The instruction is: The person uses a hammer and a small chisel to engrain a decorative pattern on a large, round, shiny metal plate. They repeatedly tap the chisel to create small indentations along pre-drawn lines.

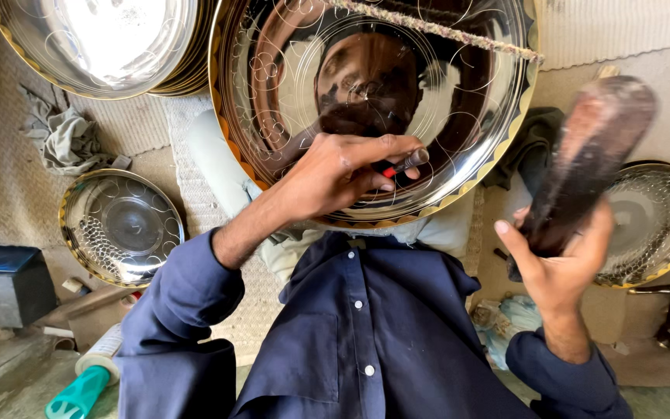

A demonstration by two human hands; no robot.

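A large shiny round metal tray (459,93) with a gold scalloped rim and engraved swirls rests on my lap. My left hand (335,174) presses a small metal punch (409,161) with a red band against the tray's lower inner surface. Raised at the right, my right hand (560,268) grips a dark, worn wooden mallet (592,147), which is blurred and lifted above the tray's right edge. I wear a dark blue buttoned shirt.
A stack of similar trays (94,43) lies top left, one engraved tray (122,225) at the left and another (657,225) at the right. A crumpled grey cloth (63,140), a dark box (1,283) and a teal-tipped tube (83,392) sit on the left floor.
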